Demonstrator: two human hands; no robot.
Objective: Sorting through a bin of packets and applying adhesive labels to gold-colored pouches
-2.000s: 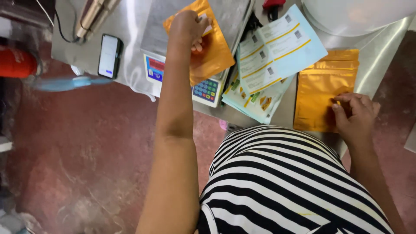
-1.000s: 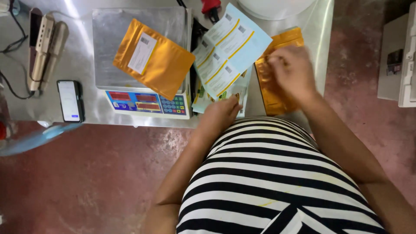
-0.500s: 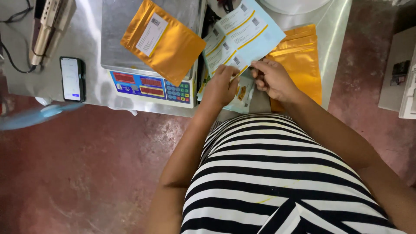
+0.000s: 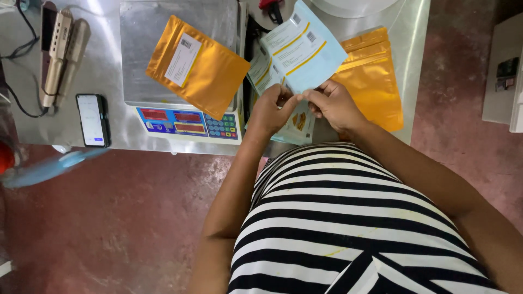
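Note:
My left hand (image 4: 272, 111) and my right hand (image 4: 333, 104) both pinch the near edge of a light blue pouch (image 4: 305, 49) with yellow stripes, held over the steel table (image 4: 54, 117). More printed pouches (image 4: 297, 122) lie under it. A gold pouch with a white label (image 4: 199, 68) lies on the weighing scale's steel pan (image 4: 136, 65). A stack of gold pouches (image 4: 373, 81) lies on the table beside my right hand.
The scale's keypad and display (image 4: 188, 122) face me. A black phone (image 4: 92, 120) and a beige hair straightener (image 4: 60, 51) with a cable lie at the left. A white round container (image 4: 354, 5) stands at the back. Red floor (image 4: 109, 218) lies below; a white box (image 4: 504, 76) sits right.
My left hand left the gold pouch on the scale and came back to the blue pouches. My right hand moved from the gold stack, and both hands now grip the blue pouch.

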